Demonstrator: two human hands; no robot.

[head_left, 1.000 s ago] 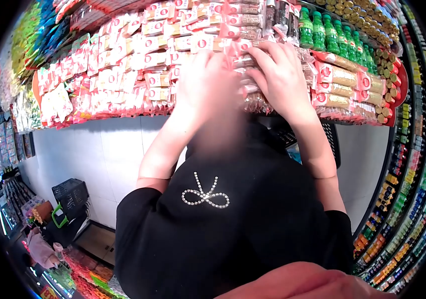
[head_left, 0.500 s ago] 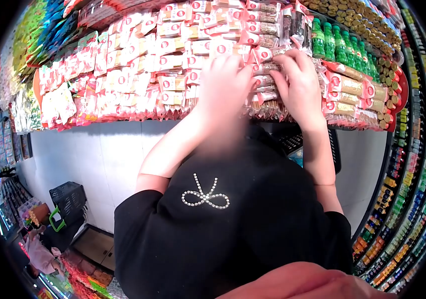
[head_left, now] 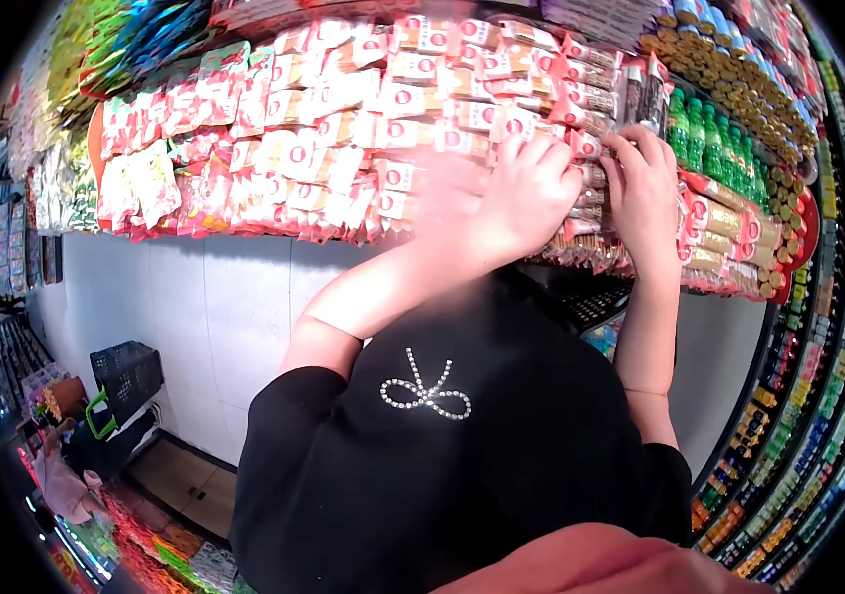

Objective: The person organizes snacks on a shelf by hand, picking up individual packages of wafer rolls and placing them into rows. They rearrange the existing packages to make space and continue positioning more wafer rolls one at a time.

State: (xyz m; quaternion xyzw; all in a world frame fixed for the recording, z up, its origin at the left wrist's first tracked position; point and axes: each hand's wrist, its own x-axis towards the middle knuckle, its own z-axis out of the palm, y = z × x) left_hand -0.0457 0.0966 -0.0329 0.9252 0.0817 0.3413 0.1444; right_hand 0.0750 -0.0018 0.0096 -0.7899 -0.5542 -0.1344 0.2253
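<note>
A column of small clear-and-red snack packets (head_left: pixel 589 198) lies between my two hands on the packed display. My left hand (head_left: pixel 531 193) has its fingers curled over the left ends of these packets; its fingertips are partly hidden. From the right, my right hand (head_left: pixel 645 193) bends its fingers onto the upper part of the same column, thumb against a packet. Both hands appear closed on a packet there. Pale packets with red round labels (head_left: pixel 408 134) fill the rows left of my left hand.
Green bottles (head_left: pixel 709 139) stand right of my right hand, above larger tan packets (head_left: pixel 719 233). A curved shelf of drinks (head_left: pixel 789 416) runs down the right side. Below the display is a black basket (head_left: pixel 586 297); another black basket (head_left: pixel 128 376) is near a person (head_left: pixel 71 475) at lower left.
The view has shifted, so the display and both hands appear further right. My left hand looks sharper and more curled, and both hands remain at the column of packets.
</note>
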